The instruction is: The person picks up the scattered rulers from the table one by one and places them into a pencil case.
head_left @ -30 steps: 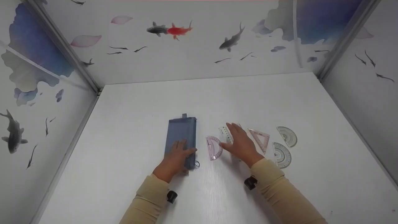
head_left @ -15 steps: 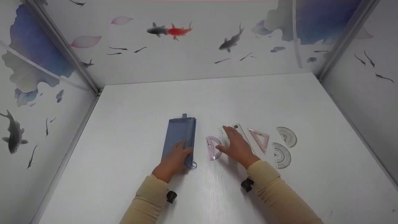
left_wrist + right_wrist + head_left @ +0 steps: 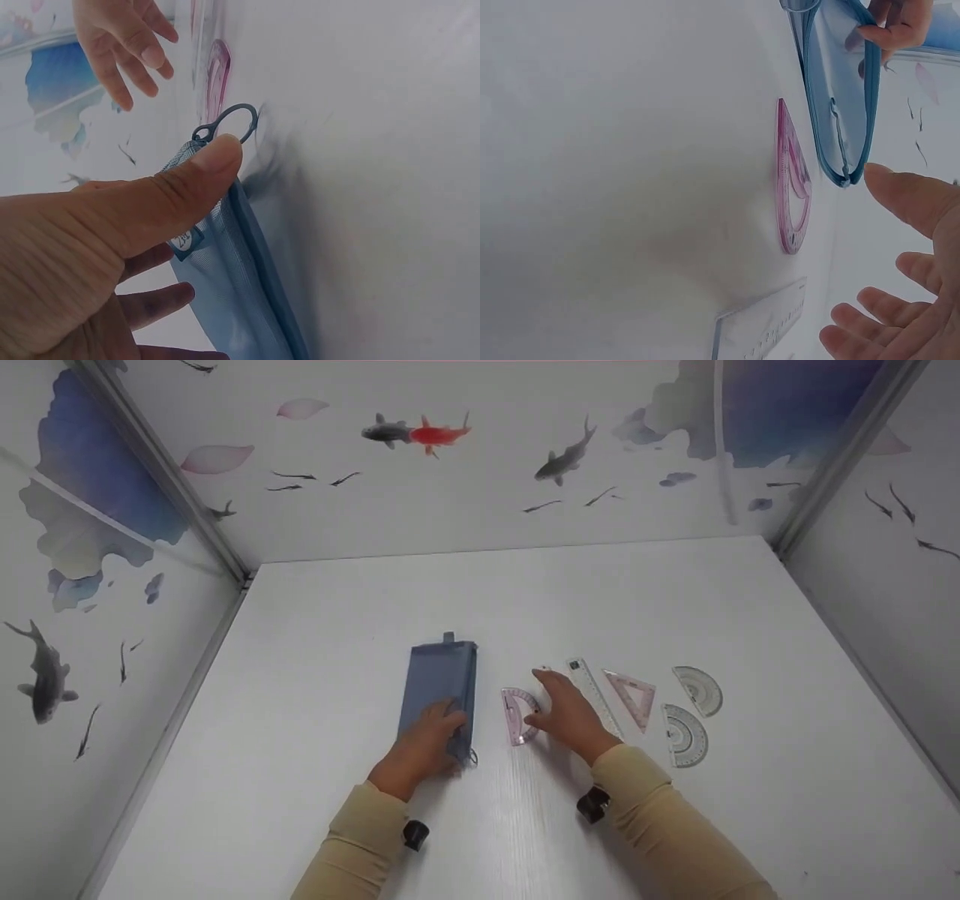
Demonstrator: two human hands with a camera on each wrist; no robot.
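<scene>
My left hand (image 3: 420, 742) grips the near end of a blue zippered pencil case (image 3: 442, 671), its thumb along the zipper edge beside a dark ring (image 3: 241, 109) in the left wrist view. My right hand (image 3: 574, 712) hovers, holding nothing, with spread, slightly bent fingers. Close by its thumb lies a pink protractor (image 3: 511, 721). A clear ruler (image 3: 592, 695) shows just right of that hand; another ruler end (image 3: 545, 668) peeks out beyond its fingertips, the rest hidden. In the right wrist view a clear ruler (image 3: 761, 322) lies flat below the pink protractor (image 3: 783, 187).
Farther right on the white table (image 3: 337, 660) lie a pink set square (image 3: 627, 706) and two clear protractors, the upper one (image 3: 699, 688) and the lower one (image 3: 695, 735). White walls with painted fish (image 3: 439, 436) enclose the table at the back and sides.
My right hand has drawn slightly left and toward me, uncovering the ruler at its right. My left hand's fingers have bent more on the pencil case. The loose pieces lie as before.
</scene>
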